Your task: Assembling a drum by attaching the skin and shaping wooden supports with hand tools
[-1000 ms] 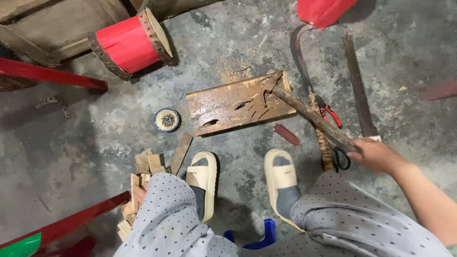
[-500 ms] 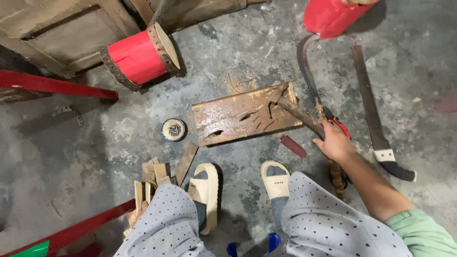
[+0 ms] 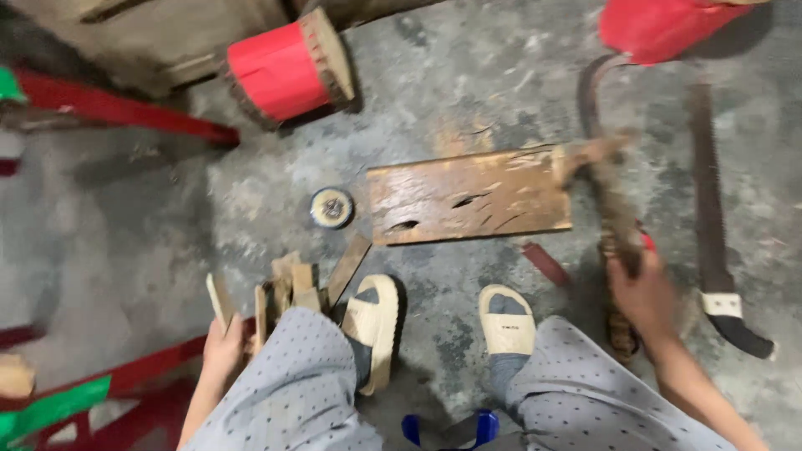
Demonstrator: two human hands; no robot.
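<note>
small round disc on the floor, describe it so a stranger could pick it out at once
Start at the scarred brown wooden plank lying flat on the grey concrete floor. Just off its left end sits a small round wire-brush-like disc, apart from the plank. It is the only flat circular thing there; the nearby wood strips are straight and angular.

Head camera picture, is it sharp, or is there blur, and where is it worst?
Head view: soft throughout from motion blur; worst on the right hand and the rough stick it grips, which smear together; the wooden board and red-wrapped log read clearer. Lighting flat, no glare.
</note>
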